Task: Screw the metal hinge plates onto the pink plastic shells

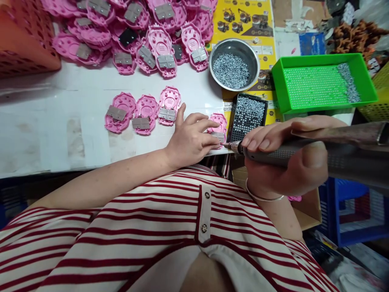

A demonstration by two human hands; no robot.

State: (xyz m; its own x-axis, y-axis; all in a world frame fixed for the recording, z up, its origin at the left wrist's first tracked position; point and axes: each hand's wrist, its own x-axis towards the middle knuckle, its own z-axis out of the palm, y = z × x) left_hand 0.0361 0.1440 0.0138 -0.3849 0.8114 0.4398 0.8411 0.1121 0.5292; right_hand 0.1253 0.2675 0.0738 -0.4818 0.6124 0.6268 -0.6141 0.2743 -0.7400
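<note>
My right hand [282,158] is wrapped round a dark electric screwdriver [273,156], its tip pointing left at the lower edge of a small pink plastic part [219,120]. That part lies at the table's front edge and has a grey plate on it. Over its left side rests my left hand [194,138], fingers spread, the fingertips touching the part and close to the screwdriver tip. Three more pink parts with grey plates lie in a row to the left, the nearest [169,106] just beyond my left thumb.
Many pink parts [161,48] are heaped at the back beside an orange basket [27,40]. A metal bowl [234,65] of screws, a black tray [247,117] of screws and a green basket [322,81] stand to the right. An open cardboard box [313,211] is below the table.
</note>
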